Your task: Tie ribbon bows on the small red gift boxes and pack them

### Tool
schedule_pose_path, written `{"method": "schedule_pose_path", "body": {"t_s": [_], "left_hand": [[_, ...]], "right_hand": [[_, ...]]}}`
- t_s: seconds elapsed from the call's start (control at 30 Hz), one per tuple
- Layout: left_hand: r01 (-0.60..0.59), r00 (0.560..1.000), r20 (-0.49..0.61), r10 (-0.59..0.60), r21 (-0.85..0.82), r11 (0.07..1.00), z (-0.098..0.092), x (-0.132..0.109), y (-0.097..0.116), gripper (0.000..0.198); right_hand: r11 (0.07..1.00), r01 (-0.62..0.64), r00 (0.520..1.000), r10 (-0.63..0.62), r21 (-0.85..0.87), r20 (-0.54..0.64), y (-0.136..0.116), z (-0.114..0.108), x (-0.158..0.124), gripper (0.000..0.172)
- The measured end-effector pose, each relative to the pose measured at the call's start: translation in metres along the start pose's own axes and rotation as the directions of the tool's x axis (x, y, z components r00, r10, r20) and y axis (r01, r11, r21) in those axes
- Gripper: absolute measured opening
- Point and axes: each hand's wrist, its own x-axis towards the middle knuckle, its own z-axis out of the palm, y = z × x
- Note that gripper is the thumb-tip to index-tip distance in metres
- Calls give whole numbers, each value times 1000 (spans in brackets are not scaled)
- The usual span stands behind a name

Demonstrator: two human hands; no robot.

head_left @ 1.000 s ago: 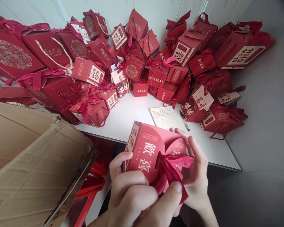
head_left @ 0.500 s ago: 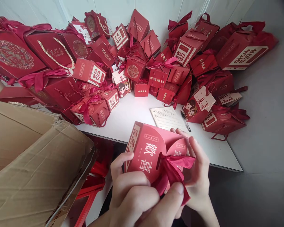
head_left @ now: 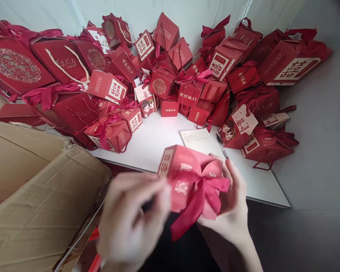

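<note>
A red gift box [head_left: 184, 158] with pale lettering and a red ribbon [head_left: 205, 187] tied in a bow is held up in front of the table. My right hand [head_left: 232, 204] grips the box from the right and below, its thumb hidden behind the box. Blurred by motion, my left hand [head_left: 133, 215] is at the box's left side. Its thumb and forefinger are pinched together at the left end of the ribbon. One ribbon tail hangs down below the bow.
Many red gift boxes [head_left: 161, 83] with ribbons and cord handles are piled along the back of the white table [head_left: 147, 145]. A written notepad [head_left: 197, 139] and a pen [head_left: 222, 146] lie behind the held box. An open cardboard carton [head_left: 45, 196] stands at left.
My left hand has drawn back to the left from the bow, pulling a ribbon end across the box. The box has turned and shifted slightly in my right hand.
</note>
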Motion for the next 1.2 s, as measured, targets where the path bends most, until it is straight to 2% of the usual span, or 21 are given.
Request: {"method": "schedule_pose_path", "body": {"t_s": [0.07, 0.1, 0.17, 0.23, 0.3, 0.33, 0.37, 0.43, 0.5, 0.57, 0.77, 0.87, 1.07, 1.13, 1.2], "left_hand": [[86, 995, -44, -86, 5, 996, 9, 8, -27, 8], [106, 994, -19, -106, 10, 994, 16, 10, -42, 9], [49, 992, 117, -56, 58, 997, 33, 9, -71, 12], [-40, 950, 311, -4, 133, 990, 50, 0, -94, 21], [-93, 896, 444, -10, 211, 973, 64, -13, -108, 25], [-118, 875, 485, -19, 250, 961, 68, -20, -113, 25], [-137, 860, 509, -28, 283, 949, 72, -27, -115, 25], [-156, 850, 525, -40, 323, 934, 75, -36, -117, 24], [-150, 853, 520, -47, 330, 932, 74, -39, -116, 24], [-142, 854, 518, -50, 323, 936, 72, -38, -115, 23], [-104, 832, 548, -87, 308, 946, 68, -32, -110, 23], [-85, 831, 548, -99, 299, 951, 67, -32, -109, 22], [-10, 813, 565, -142, 259, 966, 65, -31, -107, 25], [47, 803, 570, -172, 227, 973, 64, -28, -106, 25], [135, 773, 604, -195, 143, 980, 59, -26, -105, 28]], "right_hand": [[972, -117, 987, 136, 202, -82, 3, 1, 10, 93], [923, -175, 968, 224, 342, -110, 5, 2, 16, 85], [738, -260, 916, 392, 622, -82, 8, 2, 29, 67], [475, -361, 848, 526, 802, 70, 9, 2, 38, 56], [226, -464, 768, 584, 857, 262, 8, 2, 43, 52], [132, -492, 735, 592, 860, 330, 8, 1, 43, 52], [64, -507, 710, 596, 860, 374, 7, 2, 43, 51], [-6, -514, 681, 606, 858, 412, 6, 2, 41, 50], [-18, -522, 665, 618, 853, 420, 5, 3, 39, 47], [7, -541, 658, 627, 841, 418, 4, 4, 38, 44], [222, -632, 698, 580, 742, 420, 6, 9, 33, 41], [309, -638, 721, 562, 705, 406, 8, 11, 31, 37], [316, -673, 697, 574, 669, 430, 6, 16, 31, 39], [320, -676, 692, 584, 664, 424, 8, 17, 30, 39], [377, -652, 714, 597, 658, 367, 15, 17, 26, 43]]}}
